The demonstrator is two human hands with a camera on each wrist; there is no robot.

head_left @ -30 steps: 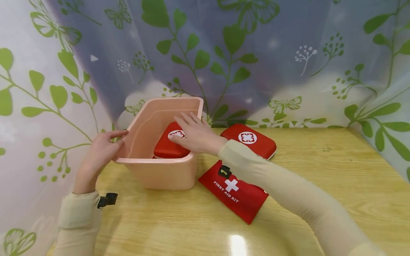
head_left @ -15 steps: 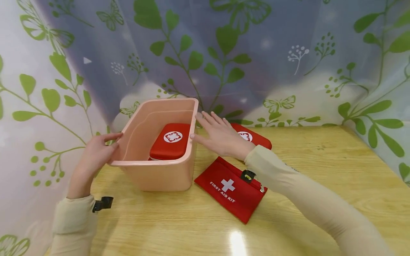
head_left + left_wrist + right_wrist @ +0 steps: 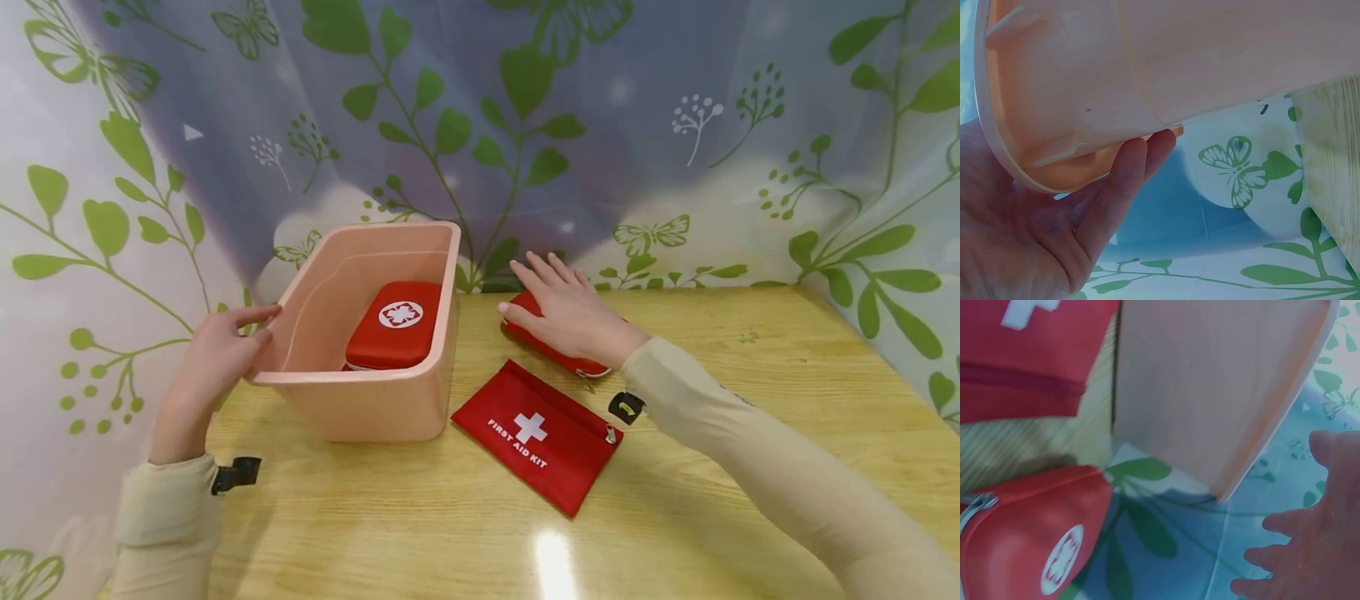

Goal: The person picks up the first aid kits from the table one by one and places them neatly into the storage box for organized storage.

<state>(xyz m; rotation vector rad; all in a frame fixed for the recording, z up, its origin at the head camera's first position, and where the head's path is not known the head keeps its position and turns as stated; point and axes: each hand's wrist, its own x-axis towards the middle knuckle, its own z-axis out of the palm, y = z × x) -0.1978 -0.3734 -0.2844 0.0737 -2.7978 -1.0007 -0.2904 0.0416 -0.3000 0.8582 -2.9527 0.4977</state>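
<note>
My left hand [image 3: 206, 358] grips the rim of a pink plastic bin [image 3: 375, 412] at its left side; its fingers lie along the bin's wall in the left wrist view [image 3: 1110, 194]. Inside the bin sits a red hard-shell first aid case [image 3: 371, 342] with a white round emblem, with a bit of red under it. Spread fingers mark my right hand [image 3: 573, 317], held over a second red first aid case [image 3: 1035, 531] to the bin's right. The hand hides most of that case in the head view; the right wrist view shows its zipper and emblem, apart from the fingers.
A flat red zip pouch [image 3: 555, 475] printed "FIRST AID KIT" lies on the wood-grain table [image 3: 390, 525] in front of the second case. Behind the table and at the left hangs a curtain [image 3: 570, 183] with green leaves and butterflies.
My right hand has moved out of the bin, across its right rim, to above the second case. The left hand keeps its hold on the rim; the view has shifted slightly.
</note>
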